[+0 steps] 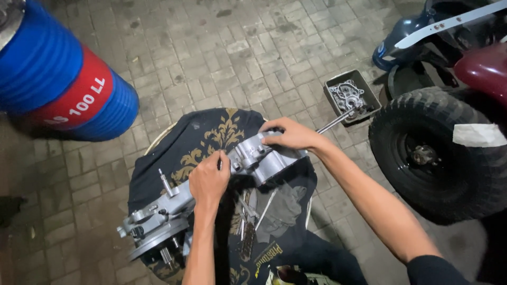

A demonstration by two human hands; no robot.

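A long silver engine crankcase (169, 208) lies slantwise on a round stand draped with a black cloth with gold patterns (211, 132). My left hand (209, 182) grips the middle of the casing from above. My right hand (292, 134) rests on the casing's upper right end, closed over its top. A thin metal rod (335, 123) sticks out past my right hand toward the upper right. Several long bolts and tools (253, 208) lie on the cloth below the casing.
A blue and red drum (58, 74) stands at the top left. A grey tray with metal parts (351, 96) sits on the brick paving at the upper right. A knobby black tyre (441, 153) and a dark red scooter body (486, 66) are at the right.
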